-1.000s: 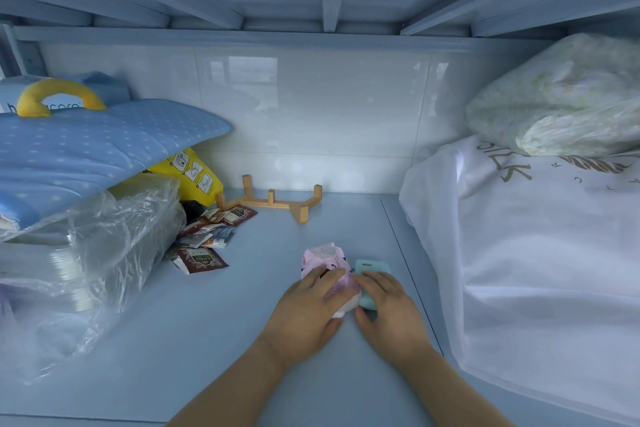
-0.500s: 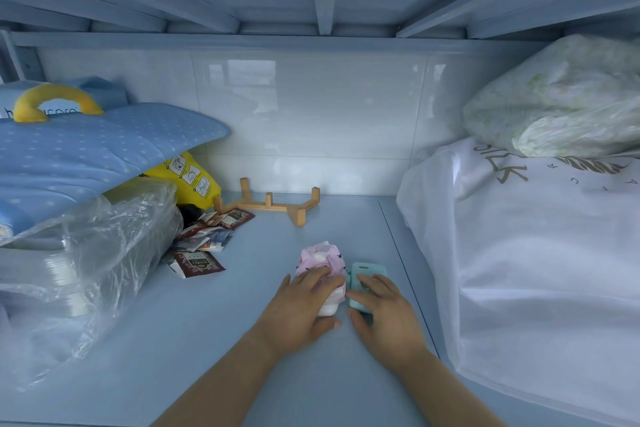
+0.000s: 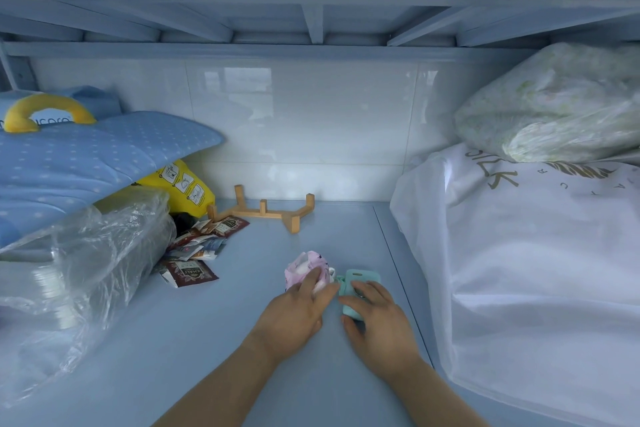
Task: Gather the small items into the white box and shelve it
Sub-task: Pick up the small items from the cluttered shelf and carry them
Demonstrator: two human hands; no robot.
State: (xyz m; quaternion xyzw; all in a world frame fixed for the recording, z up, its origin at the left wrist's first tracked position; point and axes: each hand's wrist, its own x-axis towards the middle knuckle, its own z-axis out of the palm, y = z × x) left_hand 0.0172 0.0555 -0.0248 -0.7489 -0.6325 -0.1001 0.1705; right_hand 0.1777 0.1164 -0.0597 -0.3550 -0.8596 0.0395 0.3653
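Observation:
On the pale blue shelf (image 3: 207, 340) lie a small pink packet (image 3: 303, 265) and, just right of it, a teal case (image 3: 360, 279). My left hand (image 3: 294, 312) grips the near side of the pink packet. My right hand (image 3: 377, 319) lies over the near half of the teal case, fingers curled on its top and thumb at its near left edge. Several tea sachets (image 3: 194, 270) lie scattered to the left. A wooden rack (image 3: 266, 210) stands by the back wall. No white box is in view.
A clear plastic bag (image 3: 79, 270) over stacked things fills the left, under a blue dotted cushion (image 3: 86, 163) and a yellow pouch (image 3: 183, 187). A big white fabric bag (image 3: 519, 270) with a bagged bundle (image 3: 554, 107) on top fills the right. A shelf board runs overhead.
Both hands have stayed on the packet and the case, drawing them slightly nearer; the right hand's fingers now lie further over the teal case.

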